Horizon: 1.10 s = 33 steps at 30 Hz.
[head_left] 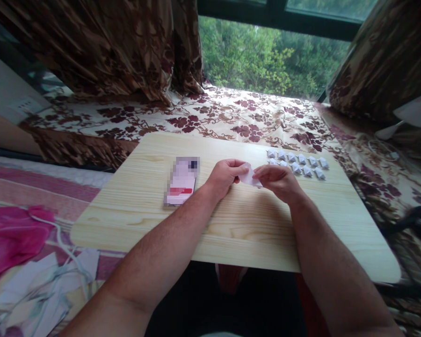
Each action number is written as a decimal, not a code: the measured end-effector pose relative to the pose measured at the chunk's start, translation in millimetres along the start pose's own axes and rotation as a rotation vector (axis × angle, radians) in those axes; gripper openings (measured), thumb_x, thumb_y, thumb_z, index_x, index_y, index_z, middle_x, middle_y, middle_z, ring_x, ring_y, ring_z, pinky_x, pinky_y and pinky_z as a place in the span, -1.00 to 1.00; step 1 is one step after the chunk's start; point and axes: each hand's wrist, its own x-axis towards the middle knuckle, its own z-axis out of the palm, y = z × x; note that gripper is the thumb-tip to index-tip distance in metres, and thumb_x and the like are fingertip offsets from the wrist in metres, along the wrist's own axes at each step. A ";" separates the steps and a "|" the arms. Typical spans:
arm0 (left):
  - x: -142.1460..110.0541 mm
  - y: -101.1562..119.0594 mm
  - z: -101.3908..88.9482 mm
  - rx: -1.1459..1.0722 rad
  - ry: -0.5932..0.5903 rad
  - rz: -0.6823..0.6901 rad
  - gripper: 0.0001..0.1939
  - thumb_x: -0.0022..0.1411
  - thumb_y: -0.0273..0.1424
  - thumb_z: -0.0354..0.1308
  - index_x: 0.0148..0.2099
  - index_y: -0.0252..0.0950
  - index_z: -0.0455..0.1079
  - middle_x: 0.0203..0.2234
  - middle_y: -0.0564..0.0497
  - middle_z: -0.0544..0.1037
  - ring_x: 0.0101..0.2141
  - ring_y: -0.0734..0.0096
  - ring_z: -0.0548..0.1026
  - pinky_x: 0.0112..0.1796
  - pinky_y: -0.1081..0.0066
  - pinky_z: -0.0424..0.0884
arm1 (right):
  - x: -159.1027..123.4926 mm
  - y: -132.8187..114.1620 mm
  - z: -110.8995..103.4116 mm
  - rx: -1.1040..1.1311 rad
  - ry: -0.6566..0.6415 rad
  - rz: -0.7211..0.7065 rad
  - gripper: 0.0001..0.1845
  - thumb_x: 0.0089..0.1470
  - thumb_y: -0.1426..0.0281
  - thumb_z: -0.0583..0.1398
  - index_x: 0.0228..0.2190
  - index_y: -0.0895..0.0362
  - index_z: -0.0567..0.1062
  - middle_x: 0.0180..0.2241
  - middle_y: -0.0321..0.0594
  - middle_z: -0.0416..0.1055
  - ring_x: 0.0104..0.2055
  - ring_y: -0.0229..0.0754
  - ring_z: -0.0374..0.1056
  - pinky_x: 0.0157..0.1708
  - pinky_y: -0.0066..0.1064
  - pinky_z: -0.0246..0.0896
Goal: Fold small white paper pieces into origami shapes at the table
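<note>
A small piece of white paper (250,177) is held up between both hands above the wooden table. My left hand (228,174) pinches its left edge between thumb and fingers. On the opposite edge, my right hand (277,180) closes its fingertips on the same paper. Some of the paper's folds are hidden by the fingers. Behind and to the right of my right hand, several small folded white paper pieces (302,160) lie in two rows. A phone (182,180), blurred out in part, lies to the left of my left hand.
The light wooden table (126,210) has rounded corners. Beyond it is a ledge with flowered cloth (231,114) under a window. At lower left, a pink cloth (17,238), a white cable (61,236) and loose paper sheets (28,276) lie on a striped bed.
</note>
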 end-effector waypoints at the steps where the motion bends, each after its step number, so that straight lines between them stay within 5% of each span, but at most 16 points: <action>1: 0.2 -0.3 0.0 0.011 0.004 0.003 -0.68 -0.18 -0.34 0.43 -0.32 -0.38 0.56 -0.50 -0.02 0.55 -0.55 0.55 0.37 -0.54 0.49 0.15 | -0.1 -0.6 -0.1 0.006 -0.012 0.006 -0.75 -0.17 0.29 0.45 -0.40 0.11 0.63 -0.27 -0.12 0.55 -0.25 -0.13 0.44 -0.29 -0.30 0.38; 7: -2.4 0.0 2.0 0.131 0.023 0.080 -0.77 -0.10 -0.37 0.37 -0.38 -0.39 0.49 -0.53 0.01 0.52 -0.56 0.54 0.38 -0.56 0.50 0.18 | 1.2 -2.0 0.1 -0.040 -0.034 0.046 -0.73 -0.09 0.22 0.43 -0.40 0.14 0.61 -0.43 -0.18 0.52 -0.41 -0.23 0.39 -0.43 -0.38 0.33; 16: -5.7 -4.1 5.7 0.221 -0.023 0.153 -0.81 -0.03 -0.36 0.32 -0.40 -0.36 0.42 -0.53 0.05 0.49 -0.53 0.52 0.41 -0.52 0.49 0.30 | 3.0 3.2 0.0 -0.135 0.101 0.083 -0.70 0.00 0.18 0.36 -0.40 0.18 0.56 -0.55 -0.26 0.47 -0.58 -0.33 0.26 -0.61 -0.46 0.14; 26: -8.4 -2.2 9.1 0.256 -0.044 0.143 -0.80 -0.07 -0.44 0.31 -0.31 -0.36 0.48 -0.47 0.01 0.55 -0.48 0.49 0.47 -0.50 0.51 0.34 | 4.9 4.4 3.6 -0.098 0.201 0.077 -0.80 -0.07 0.32 0.36 -0.50 0.18 0.50 -0.65 -0.33 0.38 -0.65 -0.36 0.20 -0.64 -0.48 0.03; 33: -9.3 -2.5 9.3 0.334 -0.039 0.180 -0.73 0.02 -0.27 0.31 -0.30 -0.38 0.53 -0.48 -0.04 0.58 -0.49 0.44 0.48 -0.53 0.50 0.36 | 4.9 5.4 5.5 -0.110 0.213 0.075 -0.79 -0.09 0.32 0.36 -0.54 0.16 0.47 -0.65 -0.34 0.38 -0.64 -0.35 0.20 -0.63 -0.46 0.05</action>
